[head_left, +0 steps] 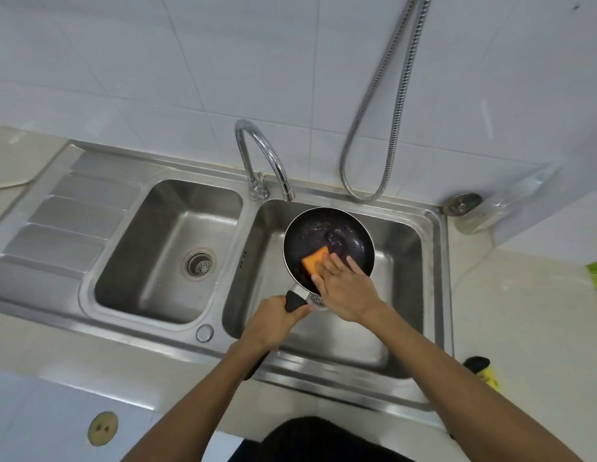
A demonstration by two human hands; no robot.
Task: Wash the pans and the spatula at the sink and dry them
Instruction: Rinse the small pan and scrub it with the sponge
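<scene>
Scrubbing step: left hand (272,316) grips the handle of the pan (327,248), held over the right basin; right hand (345,286) presses an orange sponge (315,260) inside with straight fingers. Rinse under faucet (262,158) likely next.

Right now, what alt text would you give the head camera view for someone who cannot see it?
A person's left hand grips the handle of a dark pan held in the right basin of a steel double sink, while the right hand presses an orange sponge against its inside. A curved tap stands behind the basins, against white tiles.
</scene>
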